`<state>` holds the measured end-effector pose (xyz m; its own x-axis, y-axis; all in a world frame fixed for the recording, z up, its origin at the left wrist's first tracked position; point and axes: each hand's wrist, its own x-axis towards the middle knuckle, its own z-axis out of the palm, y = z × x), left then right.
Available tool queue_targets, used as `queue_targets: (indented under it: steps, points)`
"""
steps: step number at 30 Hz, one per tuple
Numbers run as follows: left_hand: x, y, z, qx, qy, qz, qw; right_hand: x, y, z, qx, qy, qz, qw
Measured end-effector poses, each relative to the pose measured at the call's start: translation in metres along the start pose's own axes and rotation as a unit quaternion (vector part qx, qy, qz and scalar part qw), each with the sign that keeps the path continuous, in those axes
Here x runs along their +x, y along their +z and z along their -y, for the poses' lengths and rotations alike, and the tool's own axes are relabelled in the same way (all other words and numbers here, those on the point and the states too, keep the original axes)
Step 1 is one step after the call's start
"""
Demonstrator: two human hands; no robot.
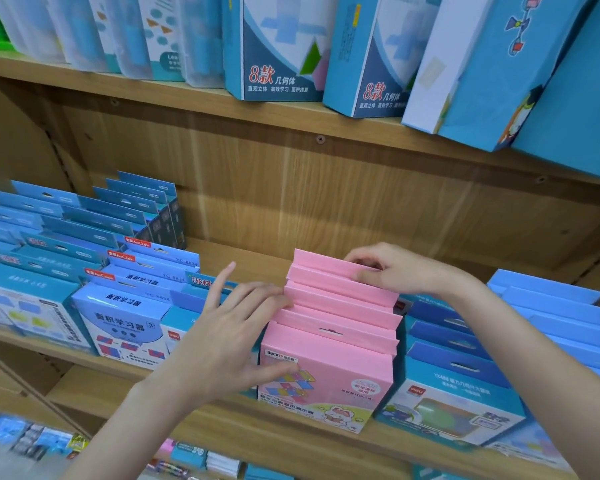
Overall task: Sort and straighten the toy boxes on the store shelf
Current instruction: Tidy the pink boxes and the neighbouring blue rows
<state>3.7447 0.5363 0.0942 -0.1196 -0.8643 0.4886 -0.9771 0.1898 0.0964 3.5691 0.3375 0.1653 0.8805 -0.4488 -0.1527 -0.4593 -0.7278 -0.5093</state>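
A single wide-angle camera, worn on the person's head, looks forward and down at a wooden shelf (201,415) from close range. The row of pink boxes (340,327) sits just right of the frame's centre, near enough for its printed front to be read. Left of the pink boxes, rows of blue boxes (84,237) run to the frame's edge; right of them, more blue boxes run off the other side. Above the pink boxes, the upper shelf (187,98) bends across the top, its tall boxes leaning with the lens. Both forearms enter from the bottom edge. No second view shares the scene.
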Motion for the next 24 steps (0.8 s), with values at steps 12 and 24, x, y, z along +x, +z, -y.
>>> queue_targets:
  steps: [12,24]
  points:
    - [0.0,0.0,-0.002,0.013,-0.004,-0.003,1.0,-0.008,0.001,-0.001,-0.006,0.007,-0.021,1.0]
    - [0.001,-0.005,-0.001,-0.015,-0.002,0.004,1.0,-0.015,-0.002,0.002,0.078,0.017,-0.028,0.996]
